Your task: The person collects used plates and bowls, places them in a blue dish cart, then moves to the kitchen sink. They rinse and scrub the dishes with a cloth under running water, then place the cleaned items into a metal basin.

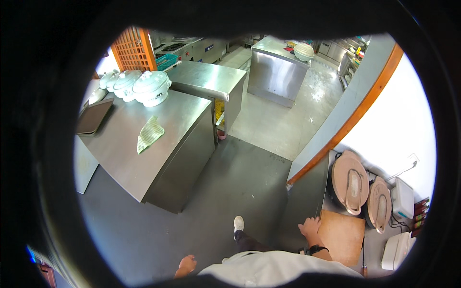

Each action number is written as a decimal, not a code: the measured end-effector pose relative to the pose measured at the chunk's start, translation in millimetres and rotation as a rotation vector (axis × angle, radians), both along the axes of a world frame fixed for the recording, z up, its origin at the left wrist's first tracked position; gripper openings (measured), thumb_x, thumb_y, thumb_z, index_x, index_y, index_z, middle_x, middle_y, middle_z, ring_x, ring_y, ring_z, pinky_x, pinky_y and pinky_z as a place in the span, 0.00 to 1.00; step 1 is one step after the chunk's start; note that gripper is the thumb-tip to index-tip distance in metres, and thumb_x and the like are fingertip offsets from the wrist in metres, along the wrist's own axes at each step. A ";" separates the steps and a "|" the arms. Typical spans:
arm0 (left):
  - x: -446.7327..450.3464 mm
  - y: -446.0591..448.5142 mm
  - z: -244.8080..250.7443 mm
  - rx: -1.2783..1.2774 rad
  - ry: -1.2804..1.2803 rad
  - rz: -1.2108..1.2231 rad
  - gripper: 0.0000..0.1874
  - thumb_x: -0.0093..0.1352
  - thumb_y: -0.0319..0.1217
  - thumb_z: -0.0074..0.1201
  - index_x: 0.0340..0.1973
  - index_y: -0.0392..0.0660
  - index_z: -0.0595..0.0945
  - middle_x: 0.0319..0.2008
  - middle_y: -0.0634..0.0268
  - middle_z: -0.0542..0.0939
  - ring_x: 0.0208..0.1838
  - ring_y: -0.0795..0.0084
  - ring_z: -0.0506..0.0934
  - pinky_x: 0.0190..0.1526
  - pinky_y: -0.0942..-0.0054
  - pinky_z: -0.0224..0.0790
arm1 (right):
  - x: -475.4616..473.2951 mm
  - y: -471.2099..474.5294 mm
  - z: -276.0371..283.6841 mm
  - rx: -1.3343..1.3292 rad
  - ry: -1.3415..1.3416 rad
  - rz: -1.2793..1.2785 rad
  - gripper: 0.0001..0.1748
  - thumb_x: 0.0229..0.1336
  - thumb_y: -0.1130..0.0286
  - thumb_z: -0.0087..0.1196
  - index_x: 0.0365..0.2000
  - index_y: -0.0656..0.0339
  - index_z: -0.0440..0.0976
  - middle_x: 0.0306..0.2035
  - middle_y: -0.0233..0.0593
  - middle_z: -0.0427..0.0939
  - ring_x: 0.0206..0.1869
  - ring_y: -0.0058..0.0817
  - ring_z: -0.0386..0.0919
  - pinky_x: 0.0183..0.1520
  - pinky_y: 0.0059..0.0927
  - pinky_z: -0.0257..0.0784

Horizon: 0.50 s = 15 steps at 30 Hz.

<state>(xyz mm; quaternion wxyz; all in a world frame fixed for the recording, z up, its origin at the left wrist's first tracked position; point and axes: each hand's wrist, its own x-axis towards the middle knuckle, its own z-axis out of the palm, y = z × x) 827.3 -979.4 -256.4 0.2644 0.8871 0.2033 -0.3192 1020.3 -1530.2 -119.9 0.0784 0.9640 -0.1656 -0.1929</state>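
Low in the picture, left of the white apron (266, 262), my left hand (188, 263) hangs over the grey floor with its fingers loosely curled; nothing shows in it. My right hand (310, 226), with a black watch on the wrist, is at the left edge of a wooden cutting board (342, 235) on the right counter. Its fingers are slightly apart and hold nothing visible. A knife (365, 257) lies right of the board. Beyond the board stand two appliances with round pinkish lids (350, 181). A green-and-white cloth (151, 135) lies on the left steel counter.
The left steel counter (126, 169) bears lidded white tureens (151, 86) and dark trays (95, 117). Farther off stand two steel cabinets (209, 77). A wood-edged partition (354, 115) rises at right. White containers (396, 250) and bottles (419, 219) line the right counter.
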 end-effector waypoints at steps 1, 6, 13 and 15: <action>10.7 -3.6 0.2 -0.047 0.034 -0.012 0.19 0.61 0.39 0.51 0.46 0.48 0.78 0.44 0.52 0.80 0.49 0.50 0.77 0.51 0.57 0.70 | 14.7 0.2 -4.3 0.145 -0.035 -0.057 0.23 0.52 0.61 0.54 0.47 0.63 0.74 0.52 0.50 0.72 0.60 0.51 0.64 0.62 0.44 0.58; 72.1 -8.8 9.5 0.016 0.059 0.044 0.17 0.61 0.38 0.52 0.43 0.46 0.78 0.42 0.49 0.80 0.47 0.48 0.77 0.49 0.55 0.70 | 139.3 13.7 -23.0 0.492 -0.290 0.058 0.17 0.48 0.77 0.48 0.42 0.62 0.75 0.41 0.53 0.78 0.47 0.47 0.75 0.49 0.43 0.71; 177.0 15.7 -23.4 0.032 0.108 0.076 0.15 0.60 0.37 0.51 0.41 0.45 0.78 0.41 0.49 0.80 0.46 0.47 0.77 0.48 0.55 0.70 | 296.9 40.0 -7.9 0.533 -0.460 0.149 0.23 0.45 0.79 0.53 0.47 0.61 0.72 0.48 0.49 0.73 0.53 0.46 0.69 0.56 0.40 0.66; 209.5 23.0 -37.4 0.021 0.124 0.078 0.15 0.60 0.37 0.51 0.41 0.45 0.78 0.41 0.48 0.80 0.46 0.47 0.77 0.48 0.55 0.70 | 329.3 43.5 -11.9 0.527 -0.473 0.224 0.26 0.44 0.80 0.52 0.49 0.62 0.70 0.52 0.48 0.70 0.56 0.45 0.67 0.58 0.39 0.64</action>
